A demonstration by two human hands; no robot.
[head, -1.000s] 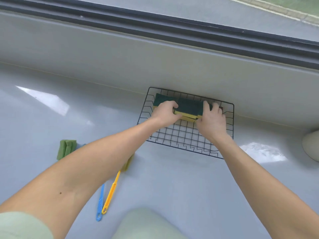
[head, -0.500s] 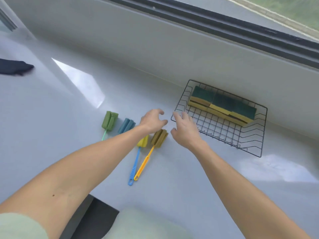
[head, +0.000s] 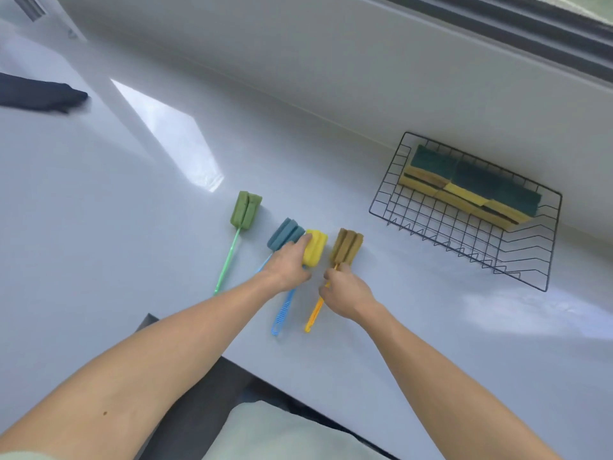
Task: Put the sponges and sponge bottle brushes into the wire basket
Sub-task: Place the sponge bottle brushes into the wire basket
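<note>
A black wire basket [head: 549,247] stands at the right against the wall, with several green-and-yellow sponges [head: 471,189] stacked along its back. Left of it, sponge bottle brushes lie side by side on the white counter. The green one [head: 246,210] and the blue-headed one [head: 284,234] lie untouched. My left hand [head: 288,264] is closed around the yellow-headed brush [head: 316,248], whose blue handle [head: 282,312] shows below my wrist. My right hand [head: 345,293] pinches the orange handle [head: 313,315] just below the brown sponge head [head: 346,247].
A dark cloth [head: 39,97] lies at the far left of the counter. The counter's front edge runs diagonally past a dark gap [head: 199,376], with a pale green garment [head: 282,433] below it. A white wall and a window track rise behind the basket.
Both hands let go of the sponges in the basket and moved left to the brushes. Now the left hand grips the yellow-headed brush and the right pinches the orange handle.
</note>
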